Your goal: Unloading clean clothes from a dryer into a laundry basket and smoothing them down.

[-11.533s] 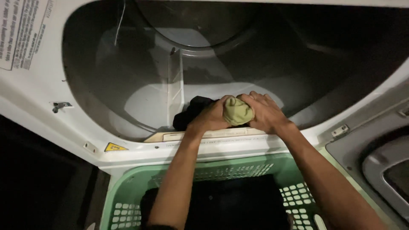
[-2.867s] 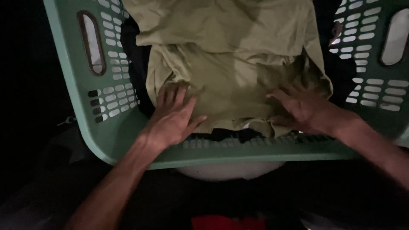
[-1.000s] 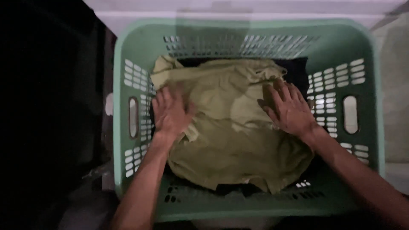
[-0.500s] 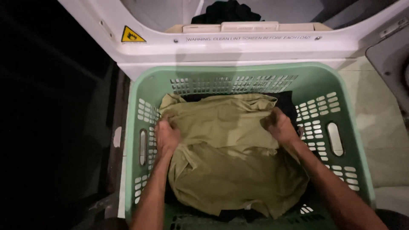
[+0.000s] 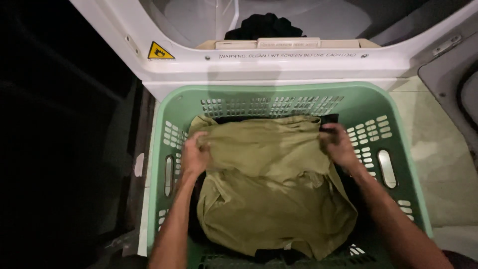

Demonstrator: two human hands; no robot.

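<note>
Olive-green garment [image 5: 271,199], crumpled, spread over dark clothes in green basket [image 5: 348,104].

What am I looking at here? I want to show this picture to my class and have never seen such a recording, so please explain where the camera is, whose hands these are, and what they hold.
The one picture comes from a camera worn on a person's head, looking down at their own bare hands. The left hand and the right hand each take a grip on the upper edge of an olive-green garment that lies in a pale green plastic laundry basket with slotted walls. Dark clothing shows beneath the garment. Behind the basket stands a white dryer with its opening in view; a black item lies inside the drum, and a yellow warning sticker sits on its front edge. The surroundings to the left are too dark to make out.
</note>
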